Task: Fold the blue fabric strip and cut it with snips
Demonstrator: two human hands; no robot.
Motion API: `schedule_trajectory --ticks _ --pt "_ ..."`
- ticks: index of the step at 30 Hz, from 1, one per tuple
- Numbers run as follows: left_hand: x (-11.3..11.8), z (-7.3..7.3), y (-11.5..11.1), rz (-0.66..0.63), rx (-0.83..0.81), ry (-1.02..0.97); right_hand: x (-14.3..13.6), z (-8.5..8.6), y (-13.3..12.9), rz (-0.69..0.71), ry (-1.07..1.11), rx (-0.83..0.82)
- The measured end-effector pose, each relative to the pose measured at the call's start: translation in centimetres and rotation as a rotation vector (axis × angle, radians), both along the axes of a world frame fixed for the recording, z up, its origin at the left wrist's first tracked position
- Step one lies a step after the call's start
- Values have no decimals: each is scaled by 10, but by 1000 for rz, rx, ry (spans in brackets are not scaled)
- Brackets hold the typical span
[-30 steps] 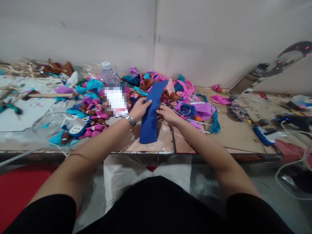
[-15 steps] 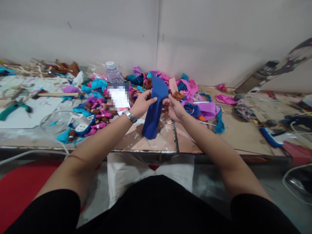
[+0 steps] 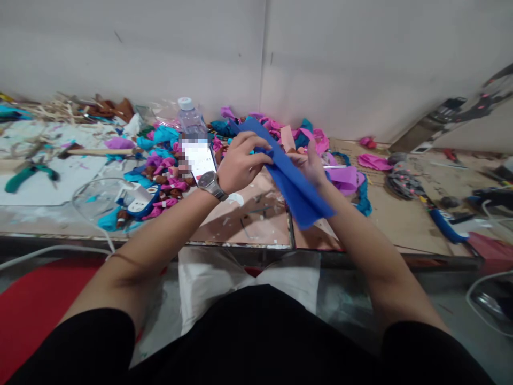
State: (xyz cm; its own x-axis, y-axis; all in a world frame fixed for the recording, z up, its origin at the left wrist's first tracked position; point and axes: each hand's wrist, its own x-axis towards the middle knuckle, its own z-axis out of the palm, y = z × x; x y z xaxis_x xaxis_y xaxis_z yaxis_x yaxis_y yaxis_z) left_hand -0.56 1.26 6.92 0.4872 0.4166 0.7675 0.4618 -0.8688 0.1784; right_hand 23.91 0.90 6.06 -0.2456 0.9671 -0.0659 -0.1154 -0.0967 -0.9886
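Observation:
A folded blue sheet (image 3: 294, 190), thin like paper or cloth, slants above the work table from upper left to lower right, its lower end smeared by motion. My left hand (image 3: 243, 160) pinches its upper edge between thumb and fingers. Behind the sheet, on its right side, is my right hand (image 3: 311, 166), thumb raised and spread from the fingers, which the sheet partly covers. The sheet's lower end overlaps my right forearm. By my left wrist, which wears a metal watch (image 3: 212, 183), lies a lit phone (image 3: 200, 156).
Crumpled pink, teal and brown pieces (image 3: 172, 184) pile up left and behind. A clear bottle (image 3: 192, 120) stands near the wall. To the left lie a hammer (image 3: 100, 152), green-handled pliers (image 3: 30, 174) and a blue-white power strip (image 3: 140, 200). Cardboard (image 3: 380, 214) covers the right side.
The blue sheet has swung from nearly upright to a slant, its lower end moving right. My left hand has shifted onto its upper edge. My right hand has moved right and opened.

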Motion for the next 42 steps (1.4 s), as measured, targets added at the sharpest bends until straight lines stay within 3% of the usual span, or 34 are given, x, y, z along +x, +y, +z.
schedule_trajectory --ticks 4,11,18,24,29,33,37,42 --pt "0 -18 12 4 -146 -27 -2 -20 5 39 10 30" --pt "1 -29 7 -73 -309 11 -19 -42 1 67 -138 149" --pt "-10 -39 2 -40 -290 49 -23 -41 5 -3 -145 15" --pt "-29 -46 13 94 -280 -10 3 -37 15 -137 -159 26" --pt "-44 -60 21 170 -367 188 39 -45 15 -150 -443 97" --pt "-49 -68 14 207 -406 325 61 -48 7 -120 -956 421" --pt "-42 -68 -11 187 -452 405 63 -46 -4 3 -1340 522" --pt "-17 -62 -52 168 -431 586 55 -48 -9 -17 -1535 524"
